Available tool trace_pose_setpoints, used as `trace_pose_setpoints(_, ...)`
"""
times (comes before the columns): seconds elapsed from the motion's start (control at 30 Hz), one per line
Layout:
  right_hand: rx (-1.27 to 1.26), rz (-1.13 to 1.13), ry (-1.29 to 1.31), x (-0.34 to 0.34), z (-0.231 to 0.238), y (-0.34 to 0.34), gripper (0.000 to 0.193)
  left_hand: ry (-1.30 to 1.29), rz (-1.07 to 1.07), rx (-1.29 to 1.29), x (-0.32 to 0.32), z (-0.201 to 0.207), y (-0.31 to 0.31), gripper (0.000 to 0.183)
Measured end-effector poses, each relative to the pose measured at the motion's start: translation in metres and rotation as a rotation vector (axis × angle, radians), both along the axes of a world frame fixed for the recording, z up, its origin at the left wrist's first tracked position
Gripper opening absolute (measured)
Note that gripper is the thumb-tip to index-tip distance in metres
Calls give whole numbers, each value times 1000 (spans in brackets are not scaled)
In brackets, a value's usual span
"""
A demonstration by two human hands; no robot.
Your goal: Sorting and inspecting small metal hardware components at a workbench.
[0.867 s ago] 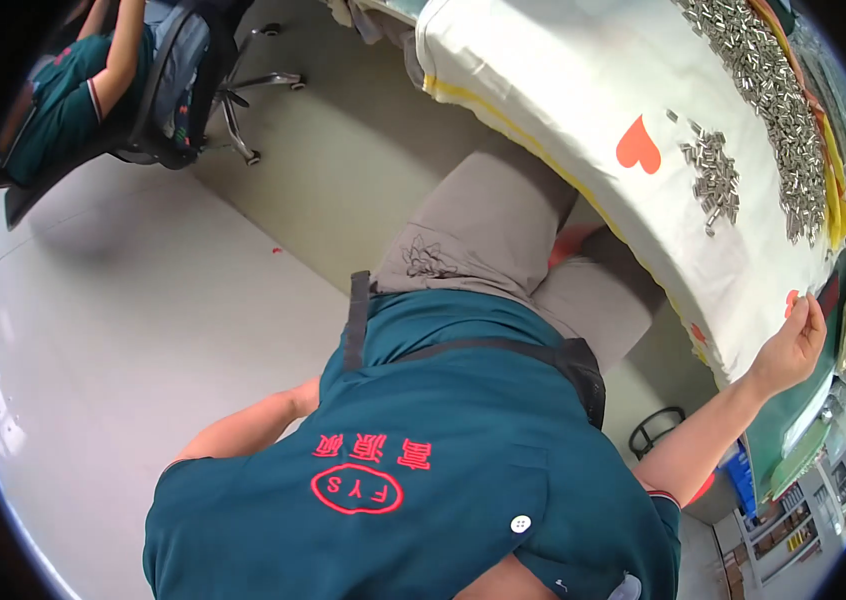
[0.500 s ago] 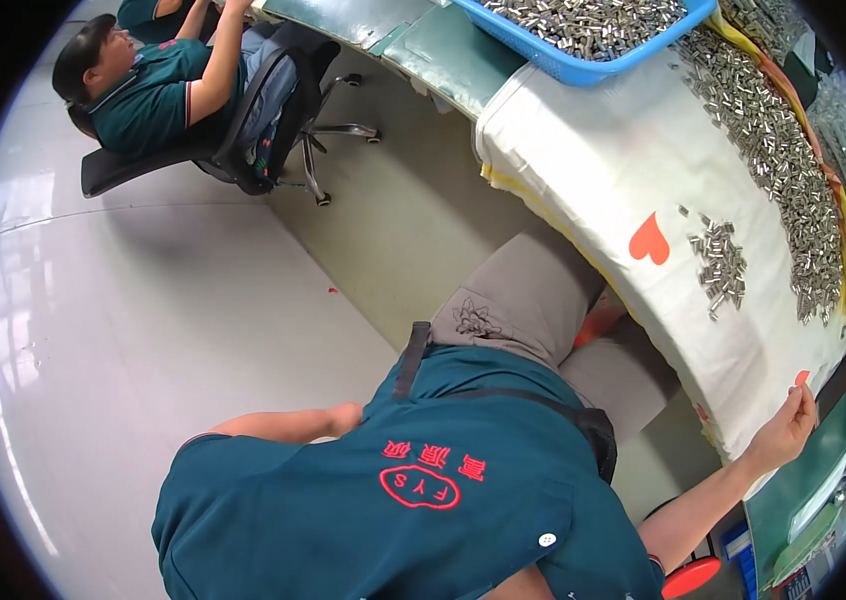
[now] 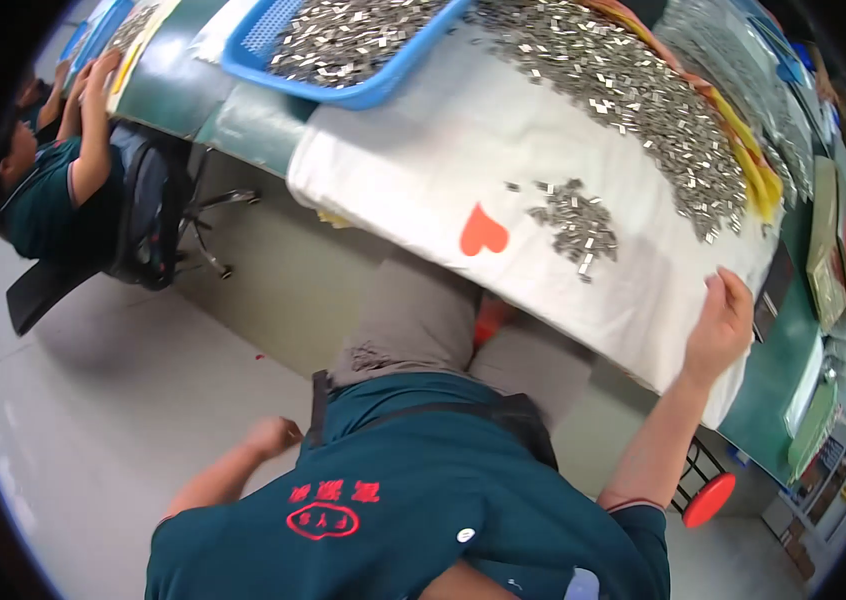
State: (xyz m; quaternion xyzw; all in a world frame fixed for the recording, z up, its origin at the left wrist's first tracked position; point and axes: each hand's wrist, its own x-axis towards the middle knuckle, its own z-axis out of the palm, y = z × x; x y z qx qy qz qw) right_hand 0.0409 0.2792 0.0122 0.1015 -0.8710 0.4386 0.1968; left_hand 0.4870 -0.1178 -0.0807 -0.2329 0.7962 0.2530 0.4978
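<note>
My right hand (image 3: 721,325) is over the right end of a white cloth (image 3: 393,165), fingers bent and drawn together. Whatever they hold, if anything, is hidden. Down beside my waist, away from the table, is my left hand (image 3: 275,436). Its fingers are small and blurred. A small pile of short metal pieces (image 3: 578,225) lies on the cloth in front of me, with a red heart (image 3: 483,230) to its left. Behind it spreads a long heap of the same silvery pieces (image 3: 623,95).
A blue basket (image 3: 368,95) full of metal pieces stands at the back left. Yellow-orange cloth (image 3: 753,165) borders the heap. Clear plastic bags (image 3: 723,60) lie behind. A red stool (image 3: 710,500) is at lower right. A co-worker (image 3: 63,190) sits on a chair at left.
My view has turned, so the table sits further left and more level. My right hand has come off the cloth's near right corner and looks raised. My left forearm shows more beside my body.
</note>
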Motion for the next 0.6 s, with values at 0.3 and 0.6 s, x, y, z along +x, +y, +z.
trace_pose_setpoints(0.3, -295, 439, -157, -53, -10, -135, 8, 959, -105, 211, -377, 159, 65, 13)
trace_pose_setpoints(0.6, -145, 389, -110, -57, -16, -119, 8, 456, -32, 776, -490, 150, 97, 22)
